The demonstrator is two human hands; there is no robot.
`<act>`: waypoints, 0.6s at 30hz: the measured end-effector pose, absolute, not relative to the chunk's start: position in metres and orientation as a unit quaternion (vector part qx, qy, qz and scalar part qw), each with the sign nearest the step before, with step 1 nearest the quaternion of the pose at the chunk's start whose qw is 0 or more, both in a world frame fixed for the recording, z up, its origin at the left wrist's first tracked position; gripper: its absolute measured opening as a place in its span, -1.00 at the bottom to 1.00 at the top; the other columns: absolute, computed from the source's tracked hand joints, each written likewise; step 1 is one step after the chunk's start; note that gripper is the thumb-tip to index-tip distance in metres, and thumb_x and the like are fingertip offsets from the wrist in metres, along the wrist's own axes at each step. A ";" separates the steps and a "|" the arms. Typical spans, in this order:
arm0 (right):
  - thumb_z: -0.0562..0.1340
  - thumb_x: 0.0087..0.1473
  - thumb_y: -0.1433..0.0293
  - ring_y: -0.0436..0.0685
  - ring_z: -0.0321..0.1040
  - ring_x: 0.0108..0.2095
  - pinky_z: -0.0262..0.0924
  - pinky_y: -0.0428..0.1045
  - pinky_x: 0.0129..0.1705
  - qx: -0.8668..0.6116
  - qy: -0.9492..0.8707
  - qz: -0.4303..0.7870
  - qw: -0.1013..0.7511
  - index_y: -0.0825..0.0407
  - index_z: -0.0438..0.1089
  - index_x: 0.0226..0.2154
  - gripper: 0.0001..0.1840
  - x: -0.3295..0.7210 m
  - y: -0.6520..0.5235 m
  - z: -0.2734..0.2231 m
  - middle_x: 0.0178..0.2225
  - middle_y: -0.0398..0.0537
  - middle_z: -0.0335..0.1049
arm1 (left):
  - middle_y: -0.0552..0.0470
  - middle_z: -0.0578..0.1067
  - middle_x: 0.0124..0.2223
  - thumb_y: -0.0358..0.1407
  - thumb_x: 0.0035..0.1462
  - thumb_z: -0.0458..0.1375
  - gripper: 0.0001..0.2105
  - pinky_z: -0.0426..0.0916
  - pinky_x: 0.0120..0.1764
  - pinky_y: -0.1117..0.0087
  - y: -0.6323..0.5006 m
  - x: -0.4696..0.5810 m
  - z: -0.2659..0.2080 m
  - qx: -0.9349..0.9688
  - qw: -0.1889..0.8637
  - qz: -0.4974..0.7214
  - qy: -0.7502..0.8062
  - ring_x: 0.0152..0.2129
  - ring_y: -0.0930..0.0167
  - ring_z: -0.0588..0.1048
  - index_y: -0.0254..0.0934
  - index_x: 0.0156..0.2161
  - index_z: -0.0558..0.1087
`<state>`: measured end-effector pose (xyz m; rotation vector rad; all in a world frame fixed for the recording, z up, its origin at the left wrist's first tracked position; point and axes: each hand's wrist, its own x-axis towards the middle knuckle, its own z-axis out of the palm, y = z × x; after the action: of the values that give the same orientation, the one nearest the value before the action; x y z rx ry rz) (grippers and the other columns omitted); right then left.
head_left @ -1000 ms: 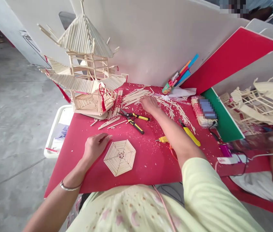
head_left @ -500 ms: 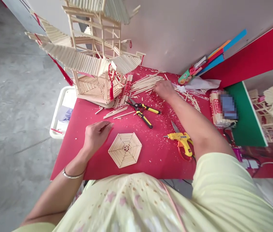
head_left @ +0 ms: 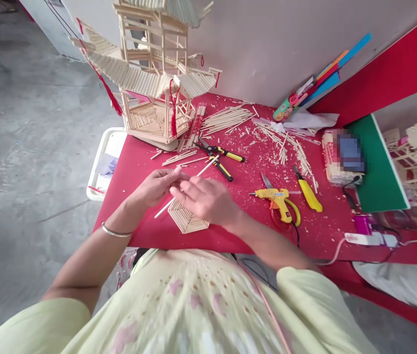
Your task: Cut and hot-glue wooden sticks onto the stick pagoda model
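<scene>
Over the near middle of the table, a thin wooden stick (head_left: 163,209) slants up between my hands. My right hand (head_left: 210,199) is closed on it, with the fingers curled over its middle. Meeting it from the other side, my left hand (head_left: 157,186) has its thumb and fingers pinched together close to the stick. What those left fingertips hold is hidden. Underneath lies a flat hexagon panel of sticks (head_left: 190,222), partly covered by my right hand. Beyond my hands rest yellow-and-black pliers (head_left: 223,169).
A stick-built pagoda model (head_left: 149,123) stands at the back left. Loose sticks (head_left: 226,119) and crumbs lie behind the pliers. To the right are a yellow glue gun (head_left: 277,196), scissors (head_left: 266,180), a yellow-handled cutter (head_left: 309,194) and stick packs (head_left: 332,167).
My right hand has come back from the loose stick pile with a stick, to above the hexagon panel. My left hand has moved right to meet it. The view has shifted slightly.
</scene>
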<state>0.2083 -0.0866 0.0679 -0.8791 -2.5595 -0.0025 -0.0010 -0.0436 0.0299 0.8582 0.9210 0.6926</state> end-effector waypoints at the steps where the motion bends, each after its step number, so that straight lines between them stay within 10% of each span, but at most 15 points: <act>1: 0.18 0.43 0.38 0.17 0.41 0.01 0.35 0.09 -0.08 -0.312 -0.924 -0.024 0.218 -0.14 0.49 0.15 -0.68 0.198 -0.098 0.056 -0.01 -0.05 0.58 | -0.10 0.60 -0.39 0.08 -0.01 0.46 -0.51 0.45 -0.42 0.46 -0.047 -0.001 0.034 0.381 0.774 0.292 0.412 -0.48 0.41 0.55 -0.39 -0.27 0.65; 9: 0.15 0.42 0.46 0.15 0.42 0.11 0.31 0.11 0.19 -0.308 -0.905 -0.040 0.290 -0.04 0.56 0.06 -0.68 0.187 -0.120 0.022 0.10 -0.06 0.59 | -0.03 0.59 -0.41 -0.10 -0.13 0.52 -0.60 0.41 -0.47 0.47 -0.056 -0.007 0.036 0.419 0.745 0.267 0.446 -0.53 0.43 0.53 -0.34 -0.24 0.65; 18: 0.17 0.40 0.24 0.20 0.50 -0.06 0.42 0.14 0.06 -0.603 -0.654 0.171 0.425 -0.08 0.61 0.00 -0.69 0.252 -0.093 -0.005 -0.10 0.05 0.57 | -0.06 0.67 -0.29 -0.27 0.18 0.24 -0.83 0.44 -0.28 0.41 -0.027 -0.012 0.014 0.786 0.327 0.282 0.442 -0.41 0.39 0.57 -0.28 -0.29 0.68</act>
<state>0.2525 -0.0934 -0.0050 -1.5075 -1.6351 0.4266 -0.0121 -0.0267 0.0143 2.0591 1.1583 0.7400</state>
